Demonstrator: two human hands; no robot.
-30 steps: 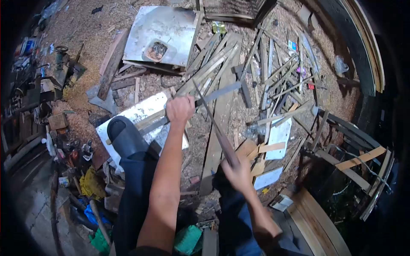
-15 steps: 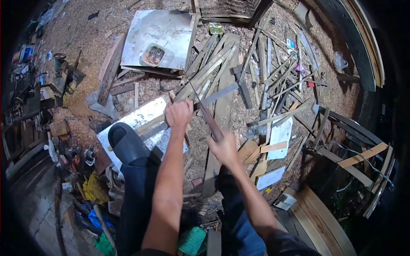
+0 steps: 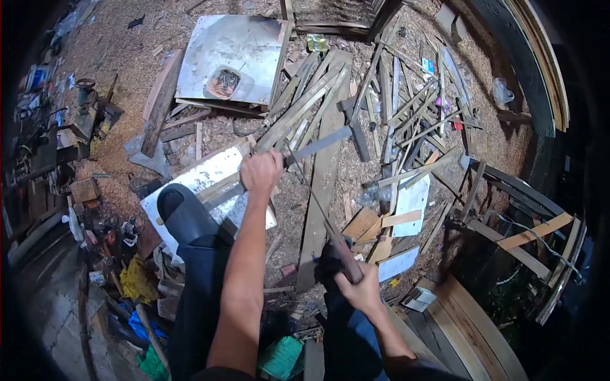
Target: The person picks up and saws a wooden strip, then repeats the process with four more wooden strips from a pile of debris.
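Observation:
My left hand (image 3: 261,170) is wrapped round a wooden strip (image 3: 219,190) that lies across a white board (image 3: 210,170). A flat grey strip (image 3: 323,142) sticks out to the right, beyond the hand. My right hand (image 3: 360,286) grips the dark wooden handle (image 3: 344,253) of a long thin saw-like tool. Its narrow blade (image 3: 314,198) runs up and left towards the grey strip near my left hand. My boot (image 3: 184,213) rests over the white board and the wooden strip.
A square metal-topped board (image 3: 254,51) holds a plastic container (image 3: 223,82). Scrap wood strips (image 3: 419,114) lie in a pile at the right. A hammer-like tool (image 3: 359,136) lies near the grey strip. A wooden frame (image 3: 527,241) stands at the far right.
My right hand has moved down and to the right, drawing the tool back with it. My left hand still holds the wooden strip.

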